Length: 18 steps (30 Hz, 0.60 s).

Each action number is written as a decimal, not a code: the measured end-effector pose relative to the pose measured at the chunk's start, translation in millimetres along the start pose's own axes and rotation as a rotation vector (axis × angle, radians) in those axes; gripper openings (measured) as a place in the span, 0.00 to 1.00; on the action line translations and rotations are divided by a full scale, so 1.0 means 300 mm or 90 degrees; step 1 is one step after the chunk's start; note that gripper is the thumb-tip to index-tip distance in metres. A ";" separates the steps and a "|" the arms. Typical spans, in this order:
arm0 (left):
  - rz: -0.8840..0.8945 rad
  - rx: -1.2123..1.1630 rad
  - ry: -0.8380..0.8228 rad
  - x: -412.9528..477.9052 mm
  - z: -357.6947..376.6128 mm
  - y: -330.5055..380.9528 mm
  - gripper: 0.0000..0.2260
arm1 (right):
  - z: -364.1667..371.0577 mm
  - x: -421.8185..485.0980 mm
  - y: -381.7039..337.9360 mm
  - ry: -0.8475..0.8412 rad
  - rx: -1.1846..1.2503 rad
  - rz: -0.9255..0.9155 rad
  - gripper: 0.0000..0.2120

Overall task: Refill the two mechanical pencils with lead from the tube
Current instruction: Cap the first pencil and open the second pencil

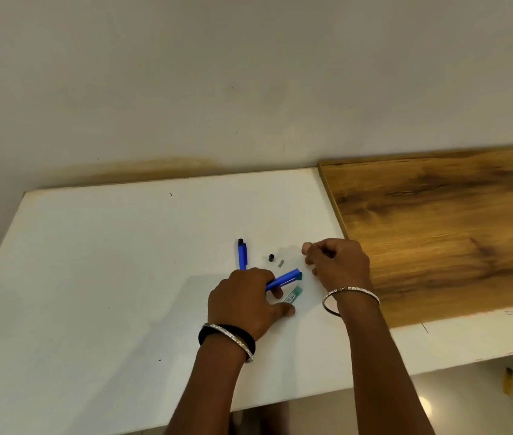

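My left hand grips a blue mechanical pencil that points up and to the right, its open end near a small green piece. A second blue pencil with a black cap lies upright on the white table, just beyond my left hand. The green lead tube rests flat by my left thumb. A small black cap and a grey eraser piece lie between the pencils. My right hand hovers to the right with fingertips pinched together; what they hold is too small to tell.
A wooden board covers the table's right side, its edge close to my right hand. The wall rises behind the table. The table's front edge runs below my forearms, with floor beyond it at the lower right.
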<state>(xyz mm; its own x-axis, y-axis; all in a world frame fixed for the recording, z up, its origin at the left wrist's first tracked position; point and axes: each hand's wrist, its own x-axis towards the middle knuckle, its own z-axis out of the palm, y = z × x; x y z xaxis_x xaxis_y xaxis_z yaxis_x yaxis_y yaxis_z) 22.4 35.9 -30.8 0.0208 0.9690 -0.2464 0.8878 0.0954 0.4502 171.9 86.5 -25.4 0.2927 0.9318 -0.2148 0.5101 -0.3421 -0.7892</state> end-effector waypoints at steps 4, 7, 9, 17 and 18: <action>-0.016 0.039 0.007 0.001 0.006 0.011 0.17 | -0.040 -0.006 0.041 -0.103 -0.094 0.030 0.10; -0.020 0.047 0.006 0.003 0.010 0.018 0.16 | -0.050 -0.006 0.044 -0.136 -0.085 0.052 0.09; -0.016 0.043 0.002 0.001 0.012 0.020 0.15 | -0.054 -0.009 0.040 -0.159 -0.061 0.070 0.09; -0.008 -0.052 0.088 0.003 -0.018 0.029 0.12 | -0.094 -0.019 0.015 -0.274 0.166 0.164 0.09; -0.002 -0.064 0.103 0.004 -0.022 0.028 0.11 | -0.097 -0.021 0.010 -0.296 0.191 0.164 0.11</action>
<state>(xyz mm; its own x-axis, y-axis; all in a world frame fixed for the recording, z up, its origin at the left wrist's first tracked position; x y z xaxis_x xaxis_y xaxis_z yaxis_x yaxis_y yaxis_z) 27.0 39.2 -21.6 -0.0636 0.9919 -0.1101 0.8374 0.1131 0.5348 195.2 76.2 -9.8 -0.0419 0.8024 -0.5953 0.1993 -0.5772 -0.7919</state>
